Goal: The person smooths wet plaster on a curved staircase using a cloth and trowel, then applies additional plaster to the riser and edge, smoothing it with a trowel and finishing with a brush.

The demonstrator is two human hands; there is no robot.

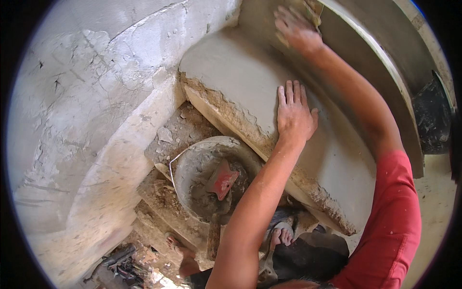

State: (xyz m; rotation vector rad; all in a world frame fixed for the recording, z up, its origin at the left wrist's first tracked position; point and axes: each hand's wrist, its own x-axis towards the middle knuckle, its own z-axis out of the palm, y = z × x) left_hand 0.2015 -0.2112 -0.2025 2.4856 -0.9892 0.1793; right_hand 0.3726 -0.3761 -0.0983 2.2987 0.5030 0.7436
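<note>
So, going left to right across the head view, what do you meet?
Rough plastered wall → mortar bucket → red trowel in it → left hand flat on the wet plaster → red sleeve → dark tub.

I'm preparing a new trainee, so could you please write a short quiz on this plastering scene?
1. True or false: the left hand lies flat, fingers spread, on the wet plaster surface.
2. Where is the red trowel? A) in the mortar bucket B) on the wall
3. What does the right hand press on the plaster?

Key: 1 true; 2 A; 3 a sponge-like float, partly hidden.
</note>
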